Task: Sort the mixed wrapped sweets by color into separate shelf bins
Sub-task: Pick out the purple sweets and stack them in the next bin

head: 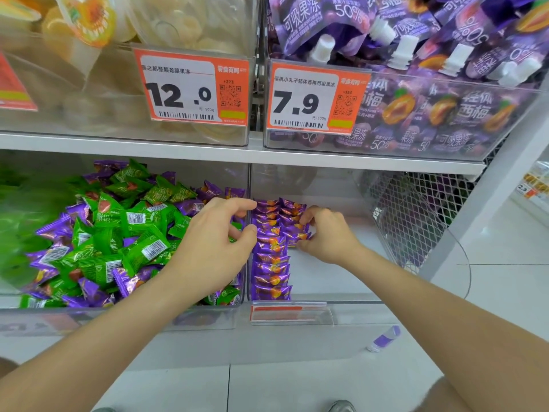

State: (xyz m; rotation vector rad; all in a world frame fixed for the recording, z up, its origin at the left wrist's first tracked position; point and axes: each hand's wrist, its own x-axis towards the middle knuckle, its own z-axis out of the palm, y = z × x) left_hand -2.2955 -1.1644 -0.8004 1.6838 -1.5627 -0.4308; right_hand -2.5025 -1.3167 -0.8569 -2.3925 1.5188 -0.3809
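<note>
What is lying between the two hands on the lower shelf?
In the head view, the clear divider wall of the bins and a neat row of purple sweets lie between the left hand and the right hand, which pinches another purple sweet.

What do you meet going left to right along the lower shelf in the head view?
Mixed green and purple sweets → left hand → lined-up purple sweets → right hand → wire mesh basket.
</note>
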